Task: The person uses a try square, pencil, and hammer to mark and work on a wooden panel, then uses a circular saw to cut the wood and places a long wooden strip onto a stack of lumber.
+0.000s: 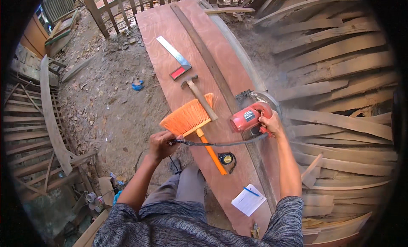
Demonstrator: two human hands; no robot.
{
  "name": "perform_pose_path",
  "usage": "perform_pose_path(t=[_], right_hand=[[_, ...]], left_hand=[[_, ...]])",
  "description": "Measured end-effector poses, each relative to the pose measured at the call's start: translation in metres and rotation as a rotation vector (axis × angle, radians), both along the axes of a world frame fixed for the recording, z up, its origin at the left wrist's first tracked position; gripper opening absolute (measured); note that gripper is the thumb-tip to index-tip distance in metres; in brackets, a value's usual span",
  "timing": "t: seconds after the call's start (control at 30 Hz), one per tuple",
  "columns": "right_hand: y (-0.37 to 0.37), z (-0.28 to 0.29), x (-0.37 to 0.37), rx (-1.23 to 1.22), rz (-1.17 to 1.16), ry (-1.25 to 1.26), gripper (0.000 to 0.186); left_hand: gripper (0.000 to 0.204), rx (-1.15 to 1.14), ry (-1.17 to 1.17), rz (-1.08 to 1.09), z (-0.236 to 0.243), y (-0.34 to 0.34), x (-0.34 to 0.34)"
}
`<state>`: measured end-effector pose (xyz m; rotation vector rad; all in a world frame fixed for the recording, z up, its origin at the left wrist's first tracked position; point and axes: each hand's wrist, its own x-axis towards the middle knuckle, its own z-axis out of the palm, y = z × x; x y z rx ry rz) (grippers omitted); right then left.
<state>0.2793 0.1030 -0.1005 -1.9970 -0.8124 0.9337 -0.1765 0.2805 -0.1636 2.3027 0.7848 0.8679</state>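
Observation:
My right hand (273, 124) is wrapped round the handle of a red circular saw (244, 121), which rests at the right part of a reddish plywood sheet (195, 39). Pale dust hangs in the air beyond the saw. Out to the left, my left hand (160, 145) is closed on the saw's black power cord (212, 143), which sags across the sheet to the saw. A long dark wooden strip (204, 51) lies lengthwise on the plywood, passing beside the saw. Between my hands lies an orange-bristled broom head (187, 117) with an orange handle, close to a wooden-handled hammer (199, 96).
On the plywood are a try square (175, 56), a tape measure (227, 159), a paper sheet (246, 203) with a blue pen (251, 191), and pliers (255, 231). Stacked boards (340, 124) fill the right side. Slatted wood (25, 132) stands left, beyond leaf-strewn ground.

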Motion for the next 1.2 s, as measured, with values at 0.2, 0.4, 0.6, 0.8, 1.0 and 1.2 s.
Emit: perform_pose_path(t=[0.2, 0.4, 0.6, 0.8, 1.0, 1.2], right_hand=[[0.023, -0.002, 0.004, 0.016, -0.013, -0.002, 0.012], [0.034, -0.013, 0.014, 0.009, -0.043, 0.057, 0.012], [0.064, -0.002, 0.013, -0.13, -0.027, -0.014, 0.014], [0.09, 0.021, 0.013, -0.076, 0.095, -0.151, 0.044], [0.113, 0.0, 0.023, 0.009, 0.101, -0.034, 0.051], [0.14, -0.018, 0.029, 0.136, 0.085, -0.048, 0.05]], left_hand=[[0.037, 0.015, -0.016, -0.022, 0.017, 0.027, 0.004], [0.037, 0.057, 0.037, -0.053, 0.037, 0.057, 0.016], [0.037, -0.025, 0.179, -0.052, 0.036, 0.097, 0.024], [0.038, -0.071, 0.168, -0.099, 0.029, 0.13, 0.04], [0.041, -0.114, 0.265, -0.053, 0.046, 0.162, 0.05], [0.045, -0.091, 0.235, -0.037, 0.045, 0.202, 0.056]])
